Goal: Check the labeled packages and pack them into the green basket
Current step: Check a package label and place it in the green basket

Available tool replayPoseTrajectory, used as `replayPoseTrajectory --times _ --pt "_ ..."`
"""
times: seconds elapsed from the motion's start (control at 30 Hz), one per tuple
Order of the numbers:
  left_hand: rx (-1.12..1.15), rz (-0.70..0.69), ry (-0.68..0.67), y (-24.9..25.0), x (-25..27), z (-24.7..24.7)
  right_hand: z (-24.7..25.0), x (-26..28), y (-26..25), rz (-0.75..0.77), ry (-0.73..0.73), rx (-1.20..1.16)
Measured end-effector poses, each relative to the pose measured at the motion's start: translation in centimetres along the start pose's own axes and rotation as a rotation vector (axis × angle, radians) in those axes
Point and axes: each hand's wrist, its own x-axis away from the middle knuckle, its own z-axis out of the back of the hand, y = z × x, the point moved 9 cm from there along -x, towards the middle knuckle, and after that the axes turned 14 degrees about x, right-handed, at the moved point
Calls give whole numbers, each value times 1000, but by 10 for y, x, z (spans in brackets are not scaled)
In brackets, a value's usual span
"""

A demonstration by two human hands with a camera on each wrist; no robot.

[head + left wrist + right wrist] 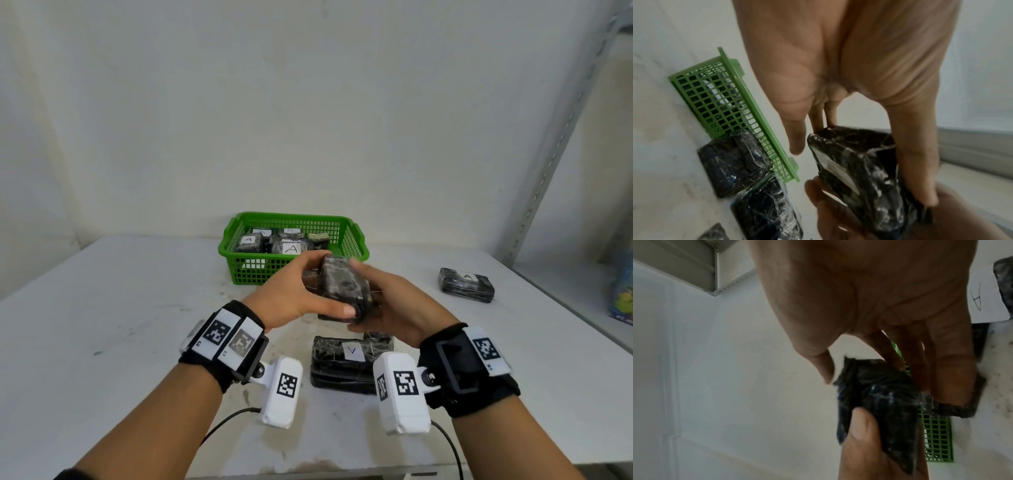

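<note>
**Package held up for label check, short of the basket**

Both hands grip one black wrapped package (343, 290) in the air above the table (102, 308), just in front of the green basket (349, 236). The left hand (291, 294) curls its fingers and thumb round one side; the right hand (390, 305) clasps the other.

Recommendation: rotate the package until its white label faces up, read it, then lower it flat into free basket space.

Materials: glossy, crinkled film over a brick-shaped block. The basket is rigid lattice plastic and already holds several packages marked "A". A labelled package (349, 359) lies near the wrists, another (467, 284) well to the right.
</note>
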Motion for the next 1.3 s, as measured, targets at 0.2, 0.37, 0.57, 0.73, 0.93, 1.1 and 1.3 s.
replayPoseTrajectory --times 0.2,0.37,0.57,0.73,0.93,1.1,1.3 --pt "197 -50 130 4 -1 5 9 -5 -4 155 114 9" --pt "84 -311 204 30 7 15 6 3 -12 178 54 62" --pt "88 -411 89 46 10 5 -3 6 -17 148 -49 -5" --pt "63 -357 24 38 11 1 4 7 -23 249 -30 -25" --pt "280 -33 -26 9 4 -6 7 4 -23 320 -24 -30" --pt "283 -69 65 6 -2 6 6 8 -27 317 -63 -7" --pt "250 -55 32 6 -2 4 11 1 -24 315 -4 -5"
